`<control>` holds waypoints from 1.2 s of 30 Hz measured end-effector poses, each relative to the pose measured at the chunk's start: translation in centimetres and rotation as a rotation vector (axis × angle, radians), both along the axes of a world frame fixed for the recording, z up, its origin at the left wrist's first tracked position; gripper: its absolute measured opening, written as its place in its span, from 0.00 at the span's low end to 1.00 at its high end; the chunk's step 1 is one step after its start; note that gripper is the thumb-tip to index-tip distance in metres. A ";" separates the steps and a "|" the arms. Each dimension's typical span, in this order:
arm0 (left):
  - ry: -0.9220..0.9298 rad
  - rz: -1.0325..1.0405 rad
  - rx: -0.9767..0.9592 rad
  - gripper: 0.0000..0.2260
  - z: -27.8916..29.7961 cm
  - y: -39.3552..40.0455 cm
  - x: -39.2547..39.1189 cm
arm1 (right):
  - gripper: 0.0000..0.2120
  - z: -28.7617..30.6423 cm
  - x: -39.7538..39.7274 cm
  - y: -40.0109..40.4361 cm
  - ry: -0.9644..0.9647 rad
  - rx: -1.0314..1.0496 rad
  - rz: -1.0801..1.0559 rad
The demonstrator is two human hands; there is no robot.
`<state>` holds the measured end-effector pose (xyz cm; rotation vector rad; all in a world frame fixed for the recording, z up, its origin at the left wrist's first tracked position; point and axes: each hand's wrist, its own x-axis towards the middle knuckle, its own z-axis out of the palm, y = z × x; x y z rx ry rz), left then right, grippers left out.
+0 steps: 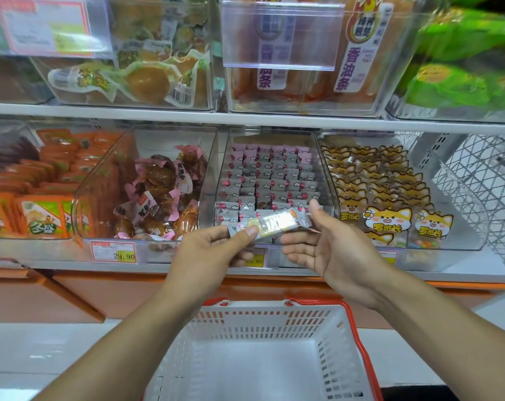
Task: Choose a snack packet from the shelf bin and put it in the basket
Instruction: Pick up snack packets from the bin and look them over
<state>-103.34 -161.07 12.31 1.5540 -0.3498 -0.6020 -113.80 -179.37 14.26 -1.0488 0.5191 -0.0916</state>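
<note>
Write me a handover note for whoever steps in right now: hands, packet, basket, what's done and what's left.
Left hand: pinches the left end of the snack packet.
Right hand: holds the packet's right end, thumb on top.
The packet is held level in front of the clear shelf bin of small pink-and-white packets, above the white basket with its orange handle.
Done: a packet is chosen and out of the bin.
Left: lower it into the basket, where no packet shows yet, and let go.
</note>
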 end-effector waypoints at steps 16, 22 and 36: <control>-0.535 0.062 0.291 0.17 -0.7 -0.6 -0.7 | 0.14 1.0 4.9 -2.4 -0.001 -0.929 -0.356; -0.612 0.015 0.396 0.15 -1.1 -0.5 -0.4 | 0.15 0.3 7.0 -2.7 -0.035 -1.241 -0.308; -0.616 0.028 0.436 0.14 -1.1 -0.6 -0.1 | 0.19 1.6 8.4 -3.8 0.039 -1.616 0.086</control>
